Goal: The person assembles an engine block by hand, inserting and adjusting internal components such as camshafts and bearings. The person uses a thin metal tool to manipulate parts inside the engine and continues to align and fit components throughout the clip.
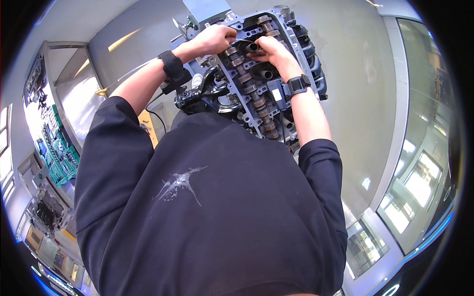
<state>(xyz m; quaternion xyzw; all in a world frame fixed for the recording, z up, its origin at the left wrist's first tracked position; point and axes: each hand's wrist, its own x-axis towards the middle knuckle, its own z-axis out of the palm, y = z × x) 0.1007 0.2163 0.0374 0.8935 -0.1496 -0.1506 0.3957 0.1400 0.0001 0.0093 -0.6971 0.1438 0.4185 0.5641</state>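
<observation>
From where I'm standing, the dark shirt [212,207] with its pale print is filling the near side, and the open engine [256,81] is lying just past it. The task's thing, a long camshaft [259,102], is running along the engine's left side, its lobes showing. A dark block with a white label [276,93] is sitting near the right wristband [297,85]. The right hand [274,52] is resting over the engine, thumb and fingers parted around the mouth of a round tube [253,48]; I'm not able to tell whether they are gripping anything. The left hand [218,39] is bending over the camshaft's far end, fingers curled in, and whatever they may be pinching is hiding from me.

To my eye, this work is calling for light, even fingertip pressure, with both wrists keeping clear of the lobes and nothing small dropping into that tube.

Beyond the left hand a grey metal box [210,12] is standing, and off to the left a green tool case [64,165] is lying open.
</observation>
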